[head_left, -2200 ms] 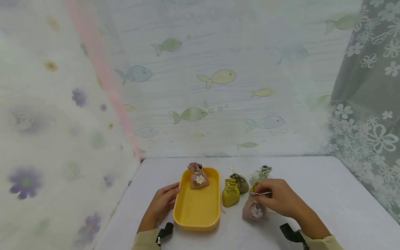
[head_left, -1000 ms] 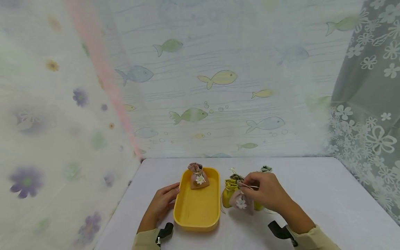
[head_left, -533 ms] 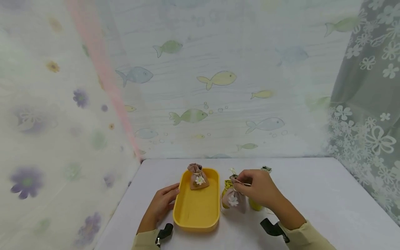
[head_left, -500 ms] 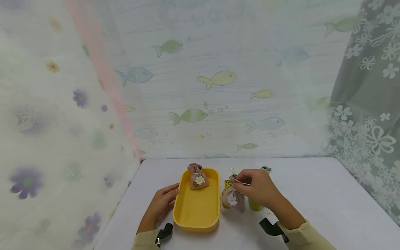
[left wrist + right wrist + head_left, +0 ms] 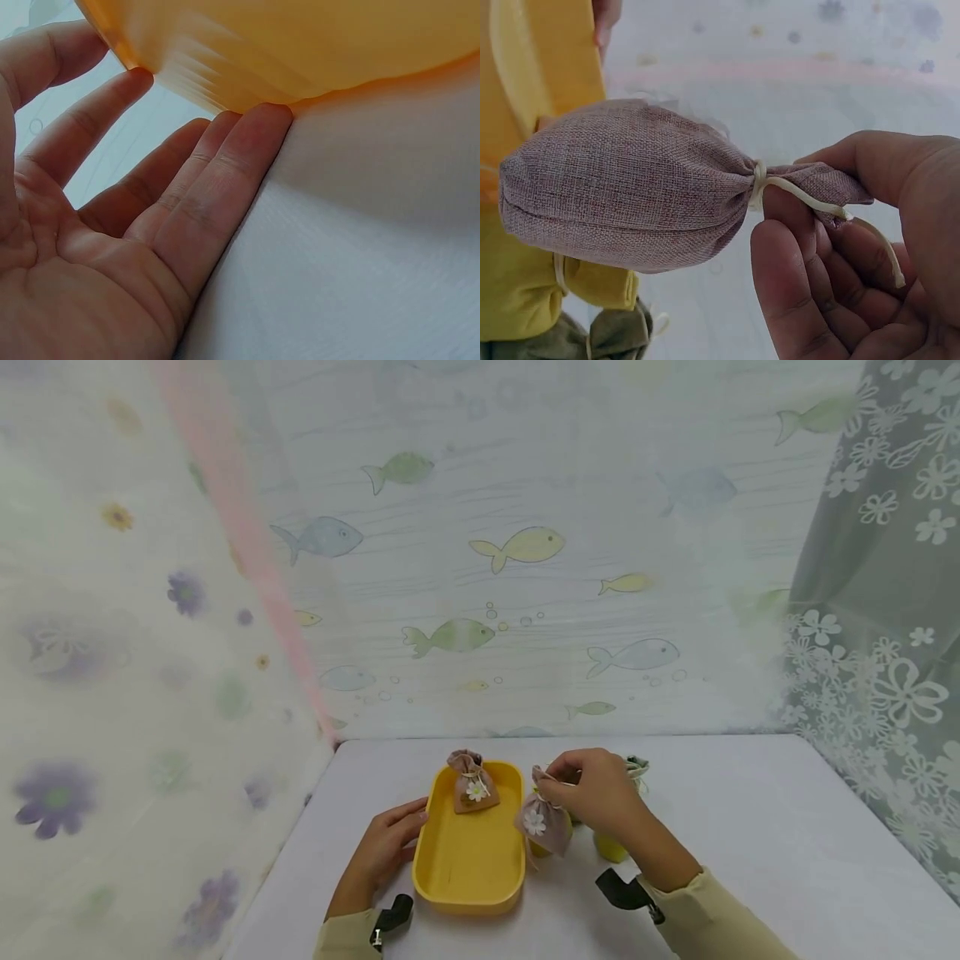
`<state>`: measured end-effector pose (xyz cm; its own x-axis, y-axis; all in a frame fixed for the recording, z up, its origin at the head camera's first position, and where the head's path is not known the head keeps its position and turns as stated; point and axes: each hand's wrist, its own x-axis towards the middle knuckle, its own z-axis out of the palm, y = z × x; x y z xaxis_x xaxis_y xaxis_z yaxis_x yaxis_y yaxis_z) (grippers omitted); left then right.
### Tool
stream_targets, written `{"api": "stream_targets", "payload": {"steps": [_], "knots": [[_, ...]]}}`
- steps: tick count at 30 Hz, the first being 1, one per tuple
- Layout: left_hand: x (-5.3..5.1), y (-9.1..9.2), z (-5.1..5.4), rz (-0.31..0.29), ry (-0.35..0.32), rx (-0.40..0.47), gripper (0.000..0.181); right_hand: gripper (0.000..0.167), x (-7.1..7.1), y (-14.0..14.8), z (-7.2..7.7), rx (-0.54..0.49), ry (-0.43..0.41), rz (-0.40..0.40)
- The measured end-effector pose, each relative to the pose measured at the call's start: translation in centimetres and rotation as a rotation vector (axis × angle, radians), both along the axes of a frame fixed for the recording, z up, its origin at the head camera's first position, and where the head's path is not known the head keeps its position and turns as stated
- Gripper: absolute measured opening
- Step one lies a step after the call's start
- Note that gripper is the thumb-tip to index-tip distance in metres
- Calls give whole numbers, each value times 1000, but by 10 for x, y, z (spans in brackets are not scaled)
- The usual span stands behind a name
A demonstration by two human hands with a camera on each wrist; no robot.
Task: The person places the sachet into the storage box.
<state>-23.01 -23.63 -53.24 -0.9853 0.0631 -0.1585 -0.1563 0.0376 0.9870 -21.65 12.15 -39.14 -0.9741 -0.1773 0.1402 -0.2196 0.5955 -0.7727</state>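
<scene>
My right hand (image 5: pixel 603 789) pinches the gathered neck of a mauve cloth pouch (image 5: pixel 545 825) with a white flower, at the right rim of the yellow tray (image 5: pixel 468 868). In the right wrist view the pouch (image 5: pixel 630 187) hangs by its tied neck from the fingers of my right hand (image 5: pixel 855 255). Fingertips of my left hand (image 5: pixel 384 852) touch the tray's left side; the left wrist view shows the fingers of my left hand (image 5: pixel 135 210) extended against the tray wall (image 5: pixel 247 52). Another mauve pouch (image 5: pixel 476 789) with a white flower leans at the tray's far end.
Behind and beneath the held pouch is a yellow pouch (image 5: pixel 517 285), partly covered, beside an olive pouch (image 5: pixel 619 334). Another yellow pouch (image 5: pixel 609 848) and a pale green-topped pouch (image 5: pixel 636 766) are partly hidden by my right hand. The white table (image 5: pixel 750 827) extends to the right.
My right hand has carried the mauve pouch left and slightly up, from among the other pouches to the tray's right rim. My left hand stays at the tray.
</scene>
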Motion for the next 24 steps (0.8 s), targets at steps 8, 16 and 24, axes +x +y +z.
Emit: {"api": "stream_targets", "payload": {"steps": [8, 16, 24], "knots": [[-1, 1, -1, -6, -12, 8, 60, 10, -5, -11, 1, -39, 3, -17], [-3, -3, -3, 0, -10, -8, 59, 12, -17, -24, -3, -70, 69, -30], [-3, -2, -5, -2, -17, 4, 59, 11, -24, -33, -5, -144, 95, -31]]}}
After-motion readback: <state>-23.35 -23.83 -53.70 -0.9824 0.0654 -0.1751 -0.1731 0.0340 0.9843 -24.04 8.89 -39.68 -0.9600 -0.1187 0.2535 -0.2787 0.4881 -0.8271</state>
